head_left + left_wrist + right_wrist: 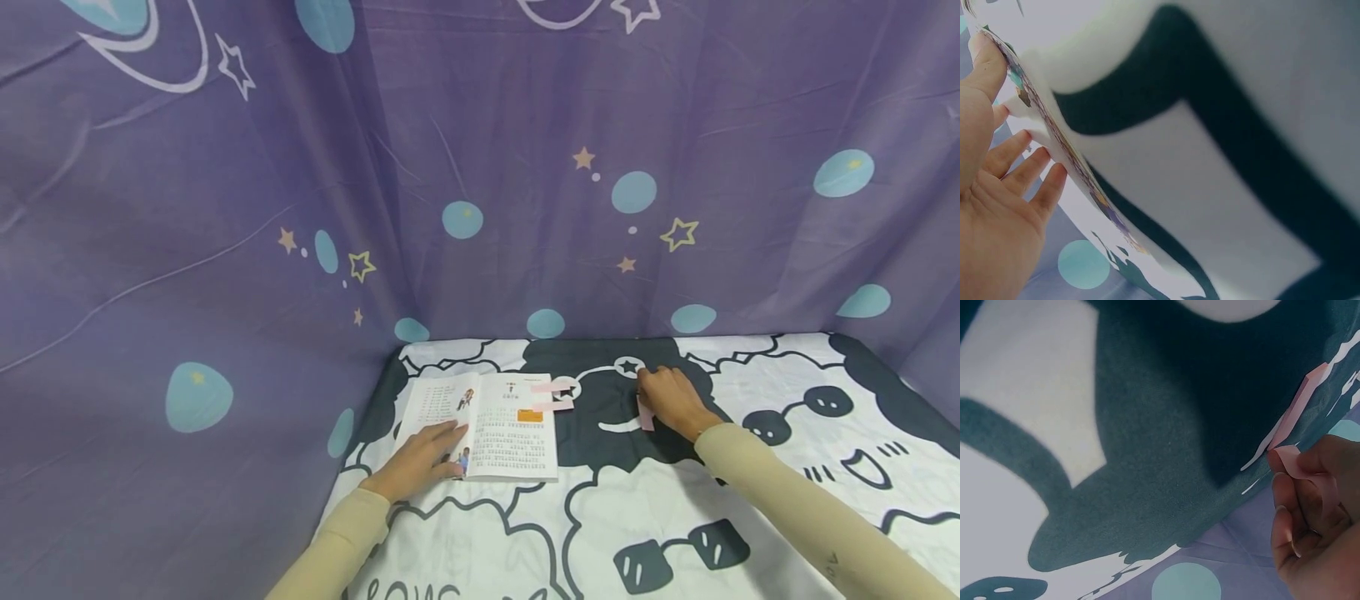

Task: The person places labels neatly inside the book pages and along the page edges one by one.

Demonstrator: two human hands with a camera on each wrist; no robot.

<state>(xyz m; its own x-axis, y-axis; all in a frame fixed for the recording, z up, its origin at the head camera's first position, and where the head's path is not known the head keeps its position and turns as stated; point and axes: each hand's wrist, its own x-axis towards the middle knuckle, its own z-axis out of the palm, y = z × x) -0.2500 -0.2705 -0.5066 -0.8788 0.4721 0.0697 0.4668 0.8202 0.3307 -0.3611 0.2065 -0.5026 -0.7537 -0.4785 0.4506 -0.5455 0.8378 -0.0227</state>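
Note:
An open book point(513, 454) with printed text and small pictures lies on the patterned cloth. My left hand point(420, 462) rests on its left page, fingers spread and relaxed; the left wrist view shows this hand point(1007, 181) along the book's edge. Two pink sticky tabs point(552, 407) stick out past the right page's outer edge. To the right of the book, my right hand point(675, 402) is over the dark patch of the cloth. Between thumb and fingers it pinches a curled pink sticky note strip point(1290, 461). A pink sticky note pad point(1300, 406) lies beside those fingertips.
The cloth point(637, 508) has black and white cartoon sheep printed on it and covers the whole surface. Behind and to the left hangs a purple curtain point(525, 267) with stars and blue spots, meeting the cloth at its far edge.

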